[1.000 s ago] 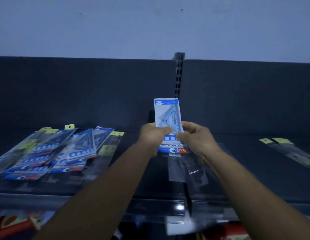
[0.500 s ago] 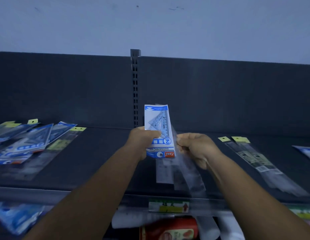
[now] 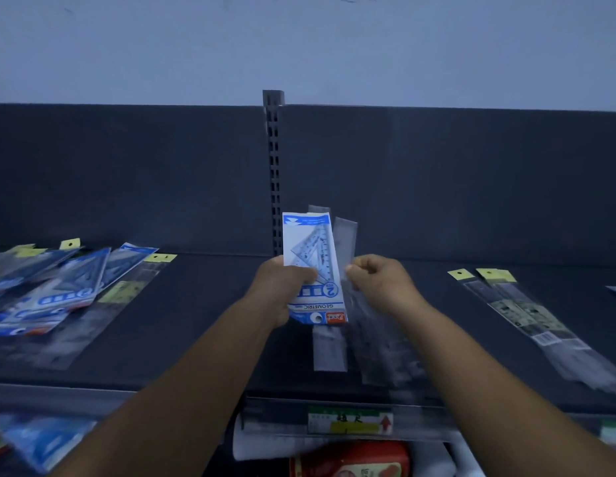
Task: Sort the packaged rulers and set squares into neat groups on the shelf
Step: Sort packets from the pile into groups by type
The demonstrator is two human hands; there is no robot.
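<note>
Overhead, two hands (image 3: pixel 282 287) (image 3: pixel 379 284) hold three packs (image 3: pixel 308 263).

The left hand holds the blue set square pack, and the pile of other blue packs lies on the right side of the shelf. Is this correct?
Not quite. The left hand does hold the blue set square pack, but the head view shows the pile of blue packs on the shelf's left side.

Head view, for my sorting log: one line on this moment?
left hand: holds set-square pack | right hand: pinches clear ruler packs | stage: separating, above shelf
</note>
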